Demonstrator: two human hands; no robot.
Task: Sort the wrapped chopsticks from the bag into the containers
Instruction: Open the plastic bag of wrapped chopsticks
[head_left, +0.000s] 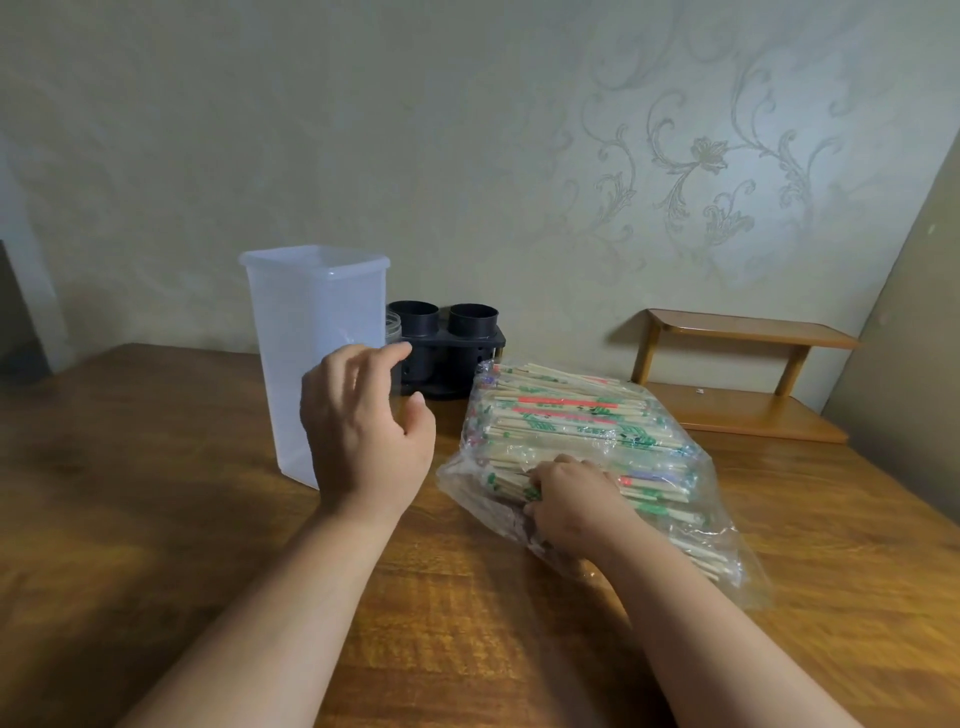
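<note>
Bundles of wrapped chopsticks (566, 415) lie heaped inside the bag (722, 566), a loose clear film sack lying flat on the wooden table (156, 467). Their wrappers show green, red and some purple print, mixed in layers.

At the bag's near-left mouth the right hand (571, 506) reaches in, fingers bent down over the stick ends and apparently pinching a few of them. Left of the bag and raised above the table, the left hand (358, 436) holds nothing, fingers loosely curled and thumb apart.

Nothing pins the bag. A pull on tightly packed sticks could drag the whole sack along the table, or bring neighbouring pairs out with the chosen ones and scatter them. Crumpled film around the wrist may also snag and tear a paper wrapper.

Further left of the bag stands a tall translucent container (306, 322), open-topped and seemingly empty, so probably light; the free hand is right in front of it, and a careless sweep could tip it. Just behind the bag's far-left corner sits a black holder (452, 358) with two round cups, narrow targets where long sticks might catch the rim and fall outside. A small clear jar (393, 326) peeps out beside it.

With colours interleaved, a hasty handful would likely mix kinds and spoil the sort.

Behind the bag's right end is a low wooden shelf (737, 374).
</note>
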